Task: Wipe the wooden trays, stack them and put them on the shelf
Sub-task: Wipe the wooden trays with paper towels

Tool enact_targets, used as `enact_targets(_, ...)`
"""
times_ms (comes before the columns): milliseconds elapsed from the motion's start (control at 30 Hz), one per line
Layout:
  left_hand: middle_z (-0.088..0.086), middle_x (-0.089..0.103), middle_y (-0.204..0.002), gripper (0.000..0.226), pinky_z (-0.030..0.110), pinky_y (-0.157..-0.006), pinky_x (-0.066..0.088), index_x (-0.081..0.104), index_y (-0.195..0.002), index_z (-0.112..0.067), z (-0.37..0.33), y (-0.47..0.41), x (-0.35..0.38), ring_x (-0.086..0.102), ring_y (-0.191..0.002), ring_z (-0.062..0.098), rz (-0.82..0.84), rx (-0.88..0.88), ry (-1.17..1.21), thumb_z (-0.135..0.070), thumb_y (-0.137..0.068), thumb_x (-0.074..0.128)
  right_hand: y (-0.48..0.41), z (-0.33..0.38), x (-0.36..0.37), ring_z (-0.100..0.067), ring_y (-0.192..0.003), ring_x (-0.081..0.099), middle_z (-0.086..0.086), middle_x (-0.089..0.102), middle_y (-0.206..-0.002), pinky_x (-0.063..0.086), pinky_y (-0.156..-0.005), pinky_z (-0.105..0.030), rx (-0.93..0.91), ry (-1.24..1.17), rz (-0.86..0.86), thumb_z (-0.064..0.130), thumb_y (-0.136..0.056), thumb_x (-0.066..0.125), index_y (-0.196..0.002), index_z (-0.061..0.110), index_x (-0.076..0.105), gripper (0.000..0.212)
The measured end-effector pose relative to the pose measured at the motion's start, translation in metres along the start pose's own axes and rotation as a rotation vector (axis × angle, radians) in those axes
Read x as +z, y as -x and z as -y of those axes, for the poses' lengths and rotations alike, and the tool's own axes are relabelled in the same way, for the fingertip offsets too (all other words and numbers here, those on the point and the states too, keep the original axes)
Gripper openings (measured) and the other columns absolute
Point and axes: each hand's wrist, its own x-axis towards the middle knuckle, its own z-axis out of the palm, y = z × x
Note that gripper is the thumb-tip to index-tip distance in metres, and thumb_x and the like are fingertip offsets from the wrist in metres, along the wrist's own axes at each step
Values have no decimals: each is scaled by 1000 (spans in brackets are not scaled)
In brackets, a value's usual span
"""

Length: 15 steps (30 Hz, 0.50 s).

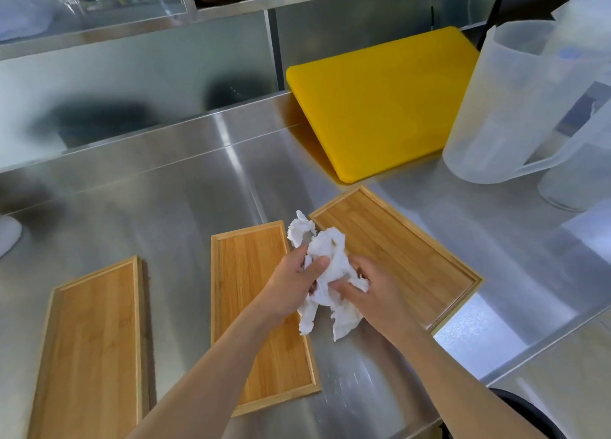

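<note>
Both hands (334,286) bunch paper towel (325,273) above lengthwise middle tray (254,306).

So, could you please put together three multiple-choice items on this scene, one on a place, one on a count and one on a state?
1. Where is the yellow cutting board?
A. leaning at the back of the steel counter
B. lying on the middle tray
C. up on the shelf

2. How many wooden tray positions lie on the counter?
A. one
B. three
C. five

3. What is the state of the white paper towel?
A. folded flat on a tray
B. crumpled, held by both hands
C. lying untouched on the counter

Answers: 1 A, its far edge rests against the back wall. 2 B, the left tray, middle tray and right tray. 3 B, the left hand and right hand grip it.
</note>
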Motion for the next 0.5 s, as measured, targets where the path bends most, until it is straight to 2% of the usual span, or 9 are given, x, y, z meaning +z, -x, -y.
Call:
enact_targets(33, 3, 67, -79, 19, 26, -65, 50, 60, -93, -8, 1, 0, 3, 63, -71, 13, 24, -6, 6, -25, -93, 50, 0, 0, -1, 4, -61, 54, 27, 62, -68, 40, -56, -17, -20, 25, -23, 31, -79, 63, -78, 50, 57, 20)
enact_targets(67, 3, 67, -79, 22, 26, -65, 50, 60, -95, -7, 1, -1, 6, 62, -70, 13, 34, -8, 13, -26, -93, 50, 0, -3, -3, 2, -54, 49, 24, 59, -60, 35, -51, -14, -43, 52, -53, 26, -83, 60, -68, 46, 56, 26)
enact_targets(133, -4, 65, -66, 21, 20, -53, 48, 59, -85, -10, -1, -4, 9, 58, -56, 8, -1, -15, 64, -27, -93, 50, 1, -8, -7, -2, -48, 41, 17, 53, -50, 31, -45, -14, -43, 65, -107, 23, -86, 58, -56, 38, 52, 33)
enact_targets(233, 1, 50, -52, 31, 21, -41, 33, 54, -68, -10, -3, -15, 3, 42, -44, 10, -256, -82, 64, -34, -88, 56, 1, -14, -16, -5, -49, 42, 10, 47, -48, 33, -45, -15, 8, 97, -259, 31, -82, 61, -53, 27, 46, 33)
enact_targets(333, -5, 46, -50, 28, 20, -39, 29, 49, -65, -11, -5, -34, -18, 37, -41, 9, -532, -126, -180, -29, -85, 58, -1, -20, -27, -5, -59, 50, 14, 48, -60, 36, -48, -12, 2, 163, -430, 24, -82, 61, -59, 27, 49, 26)
enact_targets(400, 3, 49, -69, 15, 23, -40, 28, 43, -74, -7, -10, -49, -29, 37, -46, 12, -589, -110, -348, -13, -86, 50, -2, -19, -34, -7, -65, 49, 12, 44, -74, 38, -51, -10, 3, 206, -499, 11, -82, 58, -71, 17, 48, 16)
enact_targets(433, 8, 48, -85, 8, 24, -42, 30, 42, -79, -7, -14, -56, -31, 39, -49, 13, -575, -88, -432, -4, -86, 45, -2, -19, -37, -6, -68, 50, 8, 43, -79, 40, -54, -7, 5, 211, -529, 5, -80, 58, -75, 15, 48, 15)
enact_targets(500, 9, 40, -118, 25, 28, -50, 40, 47, -97, -10, -17, -68, -31, 49, -62, 20, -495, -23, -591, 9, -81, 43, 0, -20, -42, -2, -74, 50, 4, 42, -88, 40, -57, -5, 12, 222, -553, -1, -76, 59, -77, 15, 47, 20)
